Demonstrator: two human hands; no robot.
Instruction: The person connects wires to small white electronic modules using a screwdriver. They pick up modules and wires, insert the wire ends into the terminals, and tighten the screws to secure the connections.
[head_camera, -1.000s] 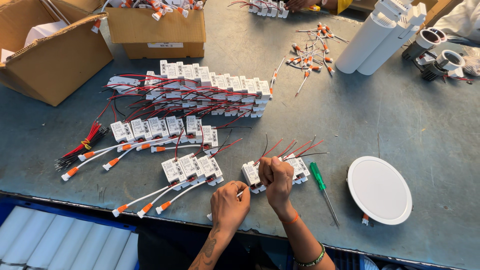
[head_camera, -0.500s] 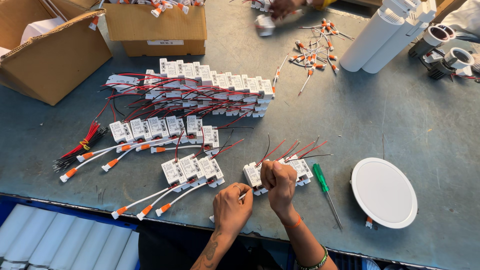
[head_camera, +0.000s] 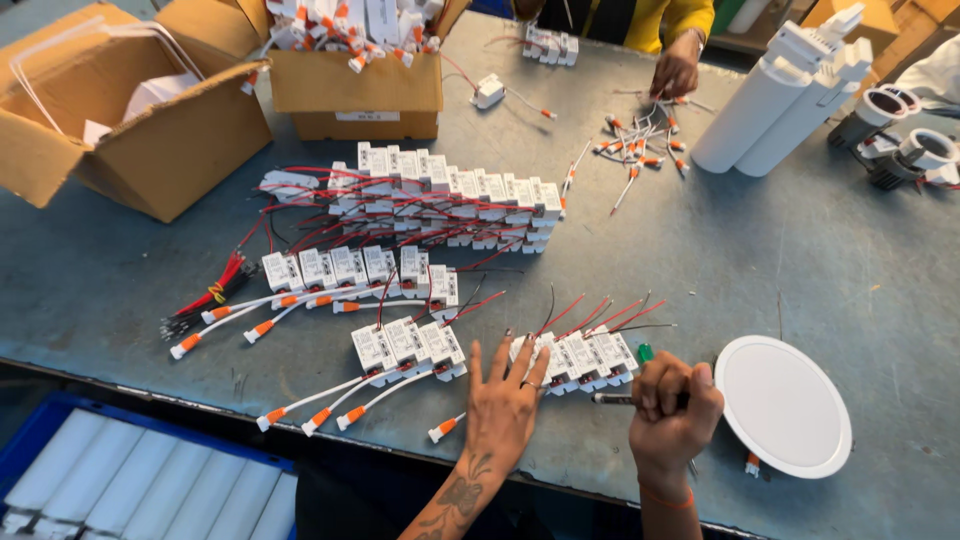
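My right hand (head_camera: 672, 405) is closed around a green-handled screwdriver (head_camera: 612, 398), whose metal shaft points left toward a row of small white driver boxes (head_camera: 585, 355) with red and black wires. Flat on the table with fingers spread, my left hand (head_camera: 503, 397) presses on the left end of that row. A white cable with an orange connector (head_camera: 443, 428) lies just left of my left hand. Another group of three white boxes (head_camera: 408, 347) sits further left.
A round white panel light (head_camera: 783, 405) lies right of my right hand. More rows of boxes (head_camera: 440, 195) fill the table middle. Cardboard boxes (head_camera: 355, 85) stand at the back left, white tubes (head_camera: 775, 95) at the back right. Another person's hand (head_camera: 675, 72) works among loose connectors.
My right hand has picked up the green screwdriver that lay beside the row and moved right of the boxes. My left hand has spread flat onto the row.
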